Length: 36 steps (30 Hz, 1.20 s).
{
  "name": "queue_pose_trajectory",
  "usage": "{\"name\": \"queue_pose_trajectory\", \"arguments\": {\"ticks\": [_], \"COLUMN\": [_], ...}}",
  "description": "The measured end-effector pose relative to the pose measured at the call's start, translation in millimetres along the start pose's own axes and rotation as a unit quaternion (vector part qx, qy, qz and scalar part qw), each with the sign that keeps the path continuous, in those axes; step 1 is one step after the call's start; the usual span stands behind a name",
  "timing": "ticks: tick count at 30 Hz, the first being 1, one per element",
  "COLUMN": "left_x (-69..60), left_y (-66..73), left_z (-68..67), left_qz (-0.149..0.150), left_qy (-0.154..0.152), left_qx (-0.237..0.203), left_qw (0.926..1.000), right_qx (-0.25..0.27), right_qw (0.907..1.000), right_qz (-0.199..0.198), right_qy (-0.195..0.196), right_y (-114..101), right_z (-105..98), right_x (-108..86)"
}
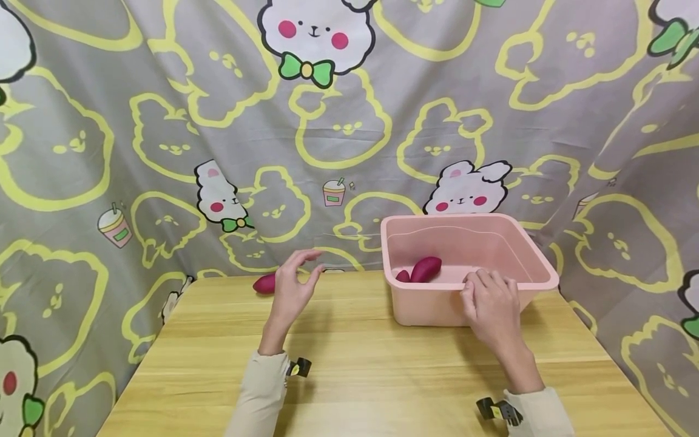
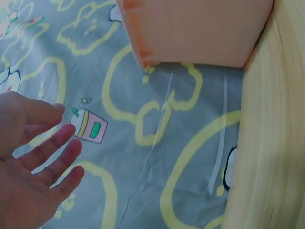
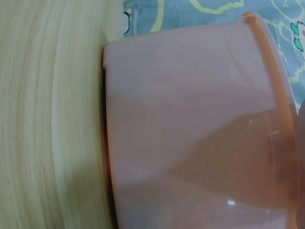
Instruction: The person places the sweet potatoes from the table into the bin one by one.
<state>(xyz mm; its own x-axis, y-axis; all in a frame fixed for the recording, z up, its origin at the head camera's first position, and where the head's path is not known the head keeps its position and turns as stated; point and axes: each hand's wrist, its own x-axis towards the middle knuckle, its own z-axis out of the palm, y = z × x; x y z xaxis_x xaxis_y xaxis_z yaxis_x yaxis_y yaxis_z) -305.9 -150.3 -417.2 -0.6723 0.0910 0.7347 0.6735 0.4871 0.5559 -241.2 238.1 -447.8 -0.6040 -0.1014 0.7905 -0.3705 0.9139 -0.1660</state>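
Observation:
My right hand grips the near rim of a pink plastic bin, its fingers curled over the edge. Inside the bin, at its left end, lie two purple sweet potatoes, a larger one and a partly hidden one. My left hand hovers over the table's left half, fingers loosely bent and thumb apart, holding nothing. Behind it a third purple sweet potato lies at the table's back edge, partly covered by the hand. In the left wrist view, nothing sits between the fingers.
A wooden table carries the bin on its right side, near the back edge. A grey curtain with yellow outlines and rabbits hangs behind and at both sides. Dark wrist cameras sit at the cuffs.

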Motion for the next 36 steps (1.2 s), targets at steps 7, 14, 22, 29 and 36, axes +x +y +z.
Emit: {"name": "queue_pose_trajectory", "arguments": {"ticks": [7,14,22,29,36], "left_x": [-4.0,-2.3,-1.8,-6.5,-11.9], "left_y": [-12.2,-24.2,-36.2,-48.1,-63.0], "left_z": [-11.5,-19.5,-32.1,-41.4,-46.6], "left_qz": [-0.009,-0.02,-0.034,-0.058,-0.076], "left_qy": [0.013,0.025,0.034,0.02,0.01], "left_qx": [0.011,0.029,0.046,0.068,0.078], "left_qw": [0.9998,0.9991,0.9978,0.9958,0.994], "right_qx": [0.0,-0.005,-0.004,0.002,0.001], "right_qw": [1.0,1.0,1.0,1.0,1.0], "right_qz": [-0.001,0.006,0.003,0.005,0.005], "right_qy": [0.004,0.0,0.003,0.0,-0.003], "right_y": [-0.3,2.0,3.3,2.7,2.4], "right_z": [1.5,0.7,0.5,0.6,1.3], "right_x": [-1.5,0.6,-0.1,-0.1,-0.6]}}
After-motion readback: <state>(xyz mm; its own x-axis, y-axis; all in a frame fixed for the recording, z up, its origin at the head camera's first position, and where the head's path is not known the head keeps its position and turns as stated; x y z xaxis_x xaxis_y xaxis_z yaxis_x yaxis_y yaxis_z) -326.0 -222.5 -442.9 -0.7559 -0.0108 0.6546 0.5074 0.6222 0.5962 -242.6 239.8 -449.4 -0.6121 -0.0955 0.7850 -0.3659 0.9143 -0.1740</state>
